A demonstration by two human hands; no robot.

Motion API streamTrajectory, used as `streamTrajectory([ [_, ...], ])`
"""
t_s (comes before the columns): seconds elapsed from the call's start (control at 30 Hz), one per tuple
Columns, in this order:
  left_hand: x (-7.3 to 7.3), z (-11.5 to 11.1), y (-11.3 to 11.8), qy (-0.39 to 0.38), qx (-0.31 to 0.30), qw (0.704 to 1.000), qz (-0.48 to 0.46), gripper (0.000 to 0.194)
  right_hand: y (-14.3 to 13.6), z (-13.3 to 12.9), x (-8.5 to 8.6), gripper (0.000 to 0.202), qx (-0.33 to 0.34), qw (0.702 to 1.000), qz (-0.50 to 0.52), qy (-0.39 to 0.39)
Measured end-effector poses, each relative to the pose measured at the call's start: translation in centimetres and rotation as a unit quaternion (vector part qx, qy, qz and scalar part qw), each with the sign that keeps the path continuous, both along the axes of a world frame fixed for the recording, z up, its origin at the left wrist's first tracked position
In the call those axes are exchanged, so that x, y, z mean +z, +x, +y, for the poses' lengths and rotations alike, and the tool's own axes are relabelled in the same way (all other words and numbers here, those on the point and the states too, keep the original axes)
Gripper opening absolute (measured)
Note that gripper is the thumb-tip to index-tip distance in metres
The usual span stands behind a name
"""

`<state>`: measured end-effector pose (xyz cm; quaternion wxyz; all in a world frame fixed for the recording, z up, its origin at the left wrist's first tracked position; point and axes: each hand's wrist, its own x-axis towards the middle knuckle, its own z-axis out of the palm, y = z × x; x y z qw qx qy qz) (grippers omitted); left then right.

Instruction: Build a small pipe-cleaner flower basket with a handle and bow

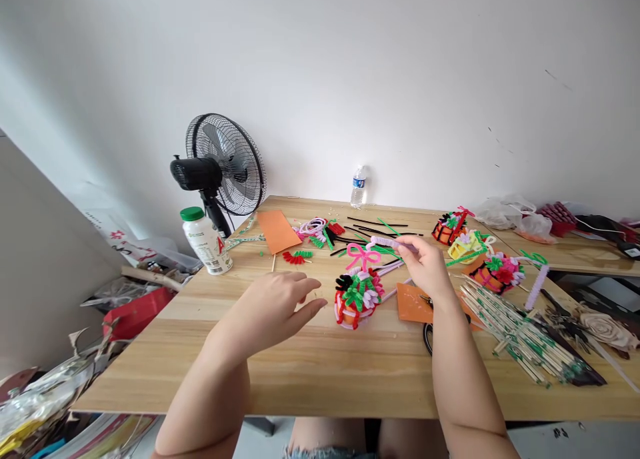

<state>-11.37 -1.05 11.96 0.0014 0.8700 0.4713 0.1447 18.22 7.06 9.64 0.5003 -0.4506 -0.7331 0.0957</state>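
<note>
My right hand [424, 267] pinches a lilac pipe cleaner [384, 242] wound into a coil, held above the table to the right of centre. Just below and left of it stands a small basket [356, 302] of orange and red with green, black and lilac pipe-cleaner flowers and a pink bow on top. To the left of that basket, my left hand [283, 299] hovers palm down over the wood, fingers apart, holding nothing. Straight lilac pipe cleaners [390, 270] lie behind the basket, partly hidden by my right hand.
Orange sheets [279, 231], black scissors [428, 338], black pipe cleaners [377, 222] and bundled wrapped sticks [525, 332] lie on the table [320, 372]. More flower baskets [497, 272] stand right. A white bottle [206, 242] and a fan [227, 166] are left; a water bottle [359, 187] stands by the wall.
</note>
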Motion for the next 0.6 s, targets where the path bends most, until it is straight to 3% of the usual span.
streamTrajectory([
  [0.3, -0.1, 0.2, -0.1, 0.01, 0.003, 1.0, 0.001, 0.039, -0.8, 2.1, -1.7, 0.019, 0.028, 0.996, 0.016, -0.086],
  [0.6, 0.0, 0.1, -0.3, 0.015, 0.008, 1.0, 0.0, 0.037, -0.7, 1.7, -1.3, 0.024, 0.047, 0.995, -0.016, -0.091],
])
